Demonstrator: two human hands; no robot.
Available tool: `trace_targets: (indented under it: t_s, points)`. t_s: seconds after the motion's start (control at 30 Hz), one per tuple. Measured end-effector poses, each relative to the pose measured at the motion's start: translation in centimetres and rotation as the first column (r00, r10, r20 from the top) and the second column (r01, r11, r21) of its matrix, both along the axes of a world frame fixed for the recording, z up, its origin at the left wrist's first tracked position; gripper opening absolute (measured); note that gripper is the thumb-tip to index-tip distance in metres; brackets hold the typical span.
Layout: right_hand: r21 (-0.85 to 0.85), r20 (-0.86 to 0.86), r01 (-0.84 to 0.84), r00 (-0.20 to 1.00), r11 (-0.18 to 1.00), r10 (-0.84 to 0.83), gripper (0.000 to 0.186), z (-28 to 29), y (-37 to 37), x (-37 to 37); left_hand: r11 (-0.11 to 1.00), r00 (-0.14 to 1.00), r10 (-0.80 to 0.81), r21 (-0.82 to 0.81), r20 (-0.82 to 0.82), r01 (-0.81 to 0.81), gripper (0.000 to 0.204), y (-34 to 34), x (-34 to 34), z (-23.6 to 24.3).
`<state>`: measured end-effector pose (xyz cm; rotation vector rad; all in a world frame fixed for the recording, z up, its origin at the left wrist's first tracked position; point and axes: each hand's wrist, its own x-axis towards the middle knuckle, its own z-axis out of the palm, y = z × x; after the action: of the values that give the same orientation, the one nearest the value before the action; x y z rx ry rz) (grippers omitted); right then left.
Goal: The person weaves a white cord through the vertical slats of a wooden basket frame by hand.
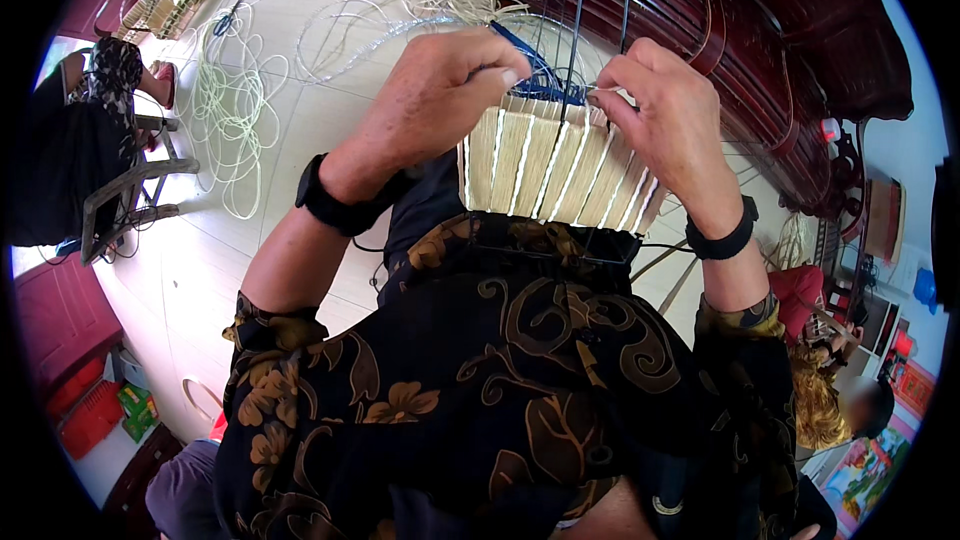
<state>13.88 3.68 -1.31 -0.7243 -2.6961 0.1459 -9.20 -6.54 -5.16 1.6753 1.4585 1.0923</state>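
Note:
In front of me is a half-woven basket with pale straw-coloured sides, crossed by twisted white strands. Dark metal rods rise above its weave. My left hand is closed at the far left of the upper edge, thumb pressed to the curled fingers; what they grip is hidden. Across from it, my right hand pinches a thin white strand at the right of the same edge. Blue strands lie tangled between and behind the hands.
Loose pale cord lies in coils on the tiled floor at left, near a chair with a seated person. Finished-looking baskets stand at the far left. A dark red wooden bench fills the far right. Another person sits at lower right.

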Motion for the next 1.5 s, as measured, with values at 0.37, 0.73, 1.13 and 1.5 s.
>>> trace_targets:
  t_s: [0.37,0.73,1.13,1.5]
  points:
    - [-0.09,0.069,0.076,0.995,0.993,-0.07,0.014,-0.3,0.4,0.2,0.948,0.962,-0.216,-0.199,0.167,0.247,0.024,-0.1,-1.3,-3.8]
    - [-0.139,0.075,0.094,0.994,0.986,-0.084,0.013,-0.3,0.9,0.1,0.935,0.794,-0.051,-0.249,0.606,0.25,0.023,0.5,-1.2,-5.3]
    - [-0.177,0.078,0.084,0.994,0.981,-0.072,0.015,-1.1,1.7,0.6,0.903,0.94,-0.322,-0.263,0.114,0.341,0.026,2.0,-2.2,-3.3]
    - [-0.194,0.081,0.074,0.995,0.978,-0.06,0.015,-1.2,2.2,0.8,0.8,0.828,0.54,-0.398,0.15,-0.449,0.035,-8.0,2.4,-5.7]
